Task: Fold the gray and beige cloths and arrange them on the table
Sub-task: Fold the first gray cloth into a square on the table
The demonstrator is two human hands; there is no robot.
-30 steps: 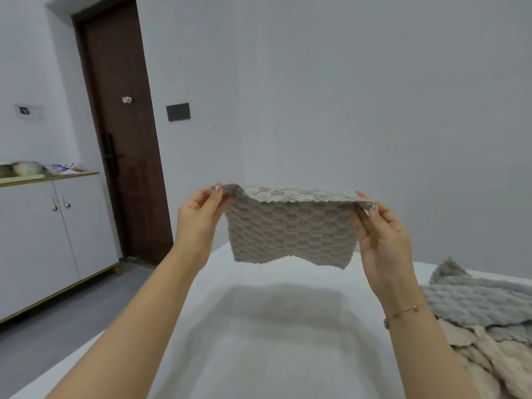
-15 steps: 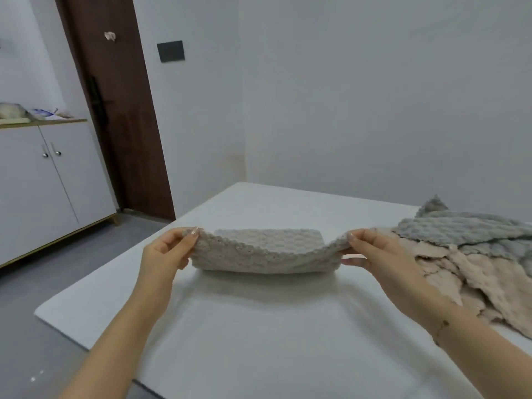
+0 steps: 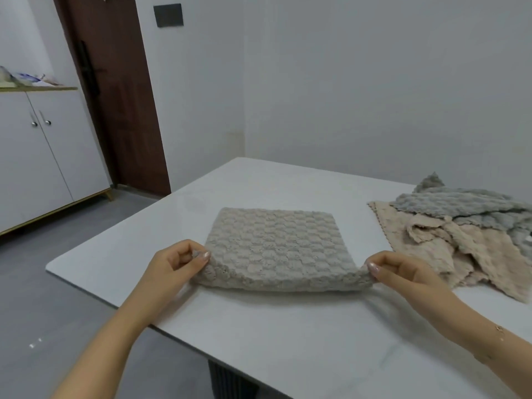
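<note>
Left hand (image 3: 175, 264) and right hand (image 3: 400, 272) pinching folded cloth's (image 3: 276, 249) near corners, bare table (image 3: 288, 335) in front

Folded gray-beige cloth (image 3: 273, 249) flat on table, near corners lifted, unfolded gray and beige cloths (image 3: 460, 226) heaped right

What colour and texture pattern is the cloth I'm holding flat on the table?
Light greyish-beige cloth with a raised checkered, bubbly weave, seen clearly in the head view.

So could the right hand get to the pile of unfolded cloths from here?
Probably yes: the pile of unfolded cloths lies just beside the right hand with nothing between them, though that hand is pinching a corner of the folded cloth.
</note>
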